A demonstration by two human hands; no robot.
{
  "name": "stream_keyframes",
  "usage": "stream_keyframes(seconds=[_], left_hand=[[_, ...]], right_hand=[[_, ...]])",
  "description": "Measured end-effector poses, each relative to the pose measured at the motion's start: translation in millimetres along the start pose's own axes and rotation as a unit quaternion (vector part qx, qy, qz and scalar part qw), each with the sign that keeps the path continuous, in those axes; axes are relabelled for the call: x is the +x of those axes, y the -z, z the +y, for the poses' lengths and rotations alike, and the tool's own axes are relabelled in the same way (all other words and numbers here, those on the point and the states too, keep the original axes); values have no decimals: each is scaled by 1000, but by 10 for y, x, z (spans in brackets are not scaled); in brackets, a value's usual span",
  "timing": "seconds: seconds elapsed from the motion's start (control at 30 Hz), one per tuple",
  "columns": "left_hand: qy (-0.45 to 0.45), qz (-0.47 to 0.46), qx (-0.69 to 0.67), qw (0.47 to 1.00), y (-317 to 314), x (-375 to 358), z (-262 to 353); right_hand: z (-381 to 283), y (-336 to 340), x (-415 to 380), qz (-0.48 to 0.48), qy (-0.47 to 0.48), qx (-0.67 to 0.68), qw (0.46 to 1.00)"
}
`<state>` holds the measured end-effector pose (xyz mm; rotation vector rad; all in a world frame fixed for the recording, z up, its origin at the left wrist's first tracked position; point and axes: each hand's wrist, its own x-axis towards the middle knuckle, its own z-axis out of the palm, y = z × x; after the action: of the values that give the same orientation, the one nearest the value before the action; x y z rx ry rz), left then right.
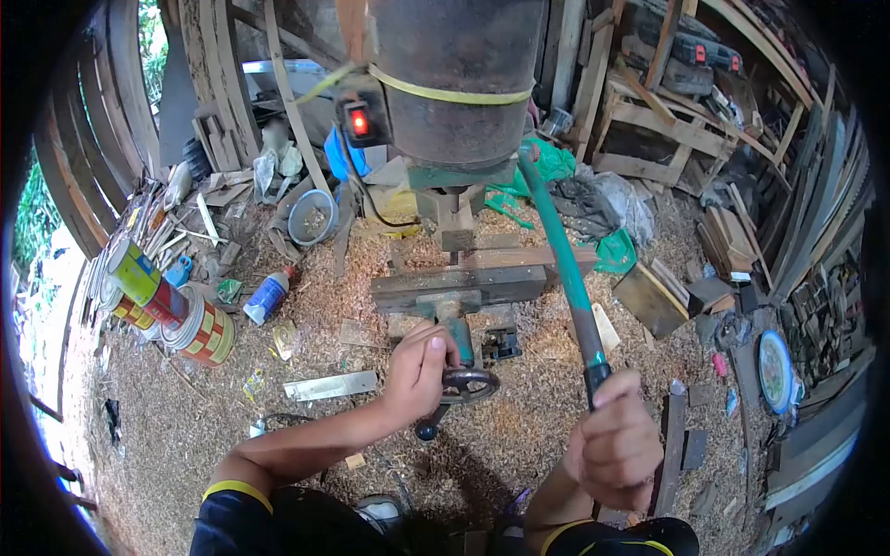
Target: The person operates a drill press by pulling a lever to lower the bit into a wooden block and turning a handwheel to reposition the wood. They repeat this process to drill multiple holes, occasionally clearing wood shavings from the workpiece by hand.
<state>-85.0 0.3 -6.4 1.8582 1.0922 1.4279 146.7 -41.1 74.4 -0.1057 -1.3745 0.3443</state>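
My right hand (619,443) is wrapped around the black grip at the lower end of a long green lever (561,236), which rises to the head of a mortising machine (454,83). Fingers curled, my left hand (419,371) closes at the left rim of a dark handwheel (482,378) with a round knob handle (426,431). Beyond the wheel, a lighter wooden piece (505,259) lies behind a dark wooden jaw (464,289) on the machine's table. The machine's bit (453,255) points down at the wood. A switch (360,120) glows red on the machine's left side.
Wood shavings (306,435) cover the ground. Stacked paint cans (199,329), a blue-and-white bottle (267,298) and a bucket (313,219) stand left. A flat metal strip (330,385) lies near my left forearm. Wood offcuts (654,298) and a round blue-rimmed basin (777,371) are right.
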Motion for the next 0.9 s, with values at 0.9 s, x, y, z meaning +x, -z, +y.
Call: stream_keyframes(seconds=[0.9], left_hand=[[-41,-153,145,977,446,-677,205]], right_hand=[[1175,-240,1950,-151,-181,-167,957]])
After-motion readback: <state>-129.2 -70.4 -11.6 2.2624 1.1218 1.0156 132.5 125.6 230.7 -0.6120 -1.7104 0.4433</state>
